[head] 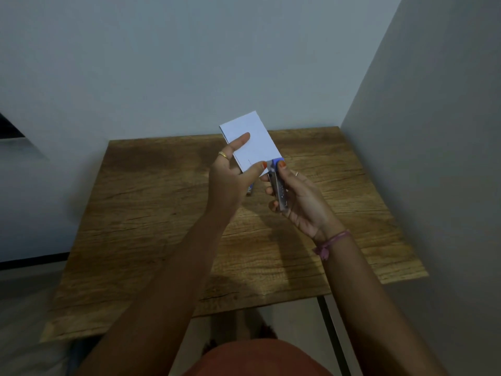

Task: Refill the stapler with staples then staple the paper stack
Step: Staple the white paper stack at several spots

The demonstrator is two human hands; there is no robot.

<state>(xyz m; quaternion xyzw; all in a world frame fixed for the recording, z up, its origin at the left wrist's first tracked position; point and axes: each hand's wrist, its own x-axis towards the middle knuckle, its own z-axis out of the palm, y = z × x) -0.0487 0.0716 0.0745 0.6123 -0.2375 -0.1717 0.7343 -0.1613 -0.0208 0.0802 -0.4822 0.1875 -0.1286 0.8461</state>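
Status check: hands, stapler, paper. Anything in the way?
Left hand holds paper stack above table. Right hand grips stapler, nose at paper's near corner. Nothing in the way.

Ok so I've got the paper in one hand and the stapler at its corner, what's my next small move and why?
Probably squeeze the stapler shut with the right hand. Its blue tip already sits at the near corner of the paper stack, which the left hand pinches steady above the table.

Bare arms, orange-painted nails, gold ring (223,155), pink wrist thread (329,244).
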